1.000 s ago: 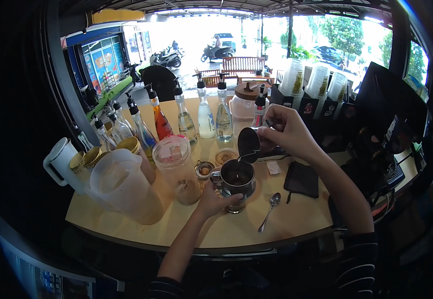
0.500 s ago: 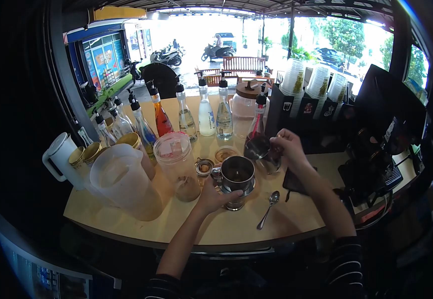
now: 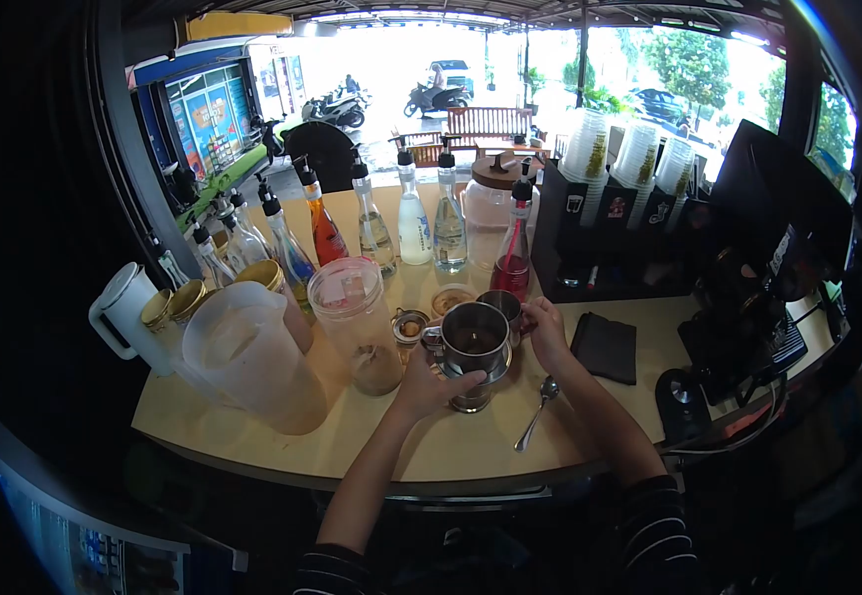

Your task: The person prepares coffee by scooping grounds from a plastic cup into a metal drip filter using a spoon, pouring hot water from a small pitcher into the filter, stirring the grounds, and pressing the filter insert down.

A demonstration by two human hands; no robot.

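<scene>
1. One pale counter (image 3: 590, 451) under everything.
2. Frosted pitcher (image 3: 252, 372), upright, left side; lidded clear jar (image 3: 357, 332) just right of it.
3. Hands apart, either side of the metal cup. Left hand (image 3: 431, 387) clamped round its lower part, thumb on the flange; right hand (image 3: 547, 332) pinching the metal mug at its right side.
4. Metal cup (image 3: 481, 367): upright, mid-counter, dark inside.
5. Metal mug (image 3: 511, 314): just behind the cup, to its right.
6. Spoon (image 3: 535, 416): on counter, right of the cup.

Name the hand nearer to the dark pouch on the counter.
Right. The right hand is just left of the dark pouch; the left hand is farther left, at the metal cup.
</scene>
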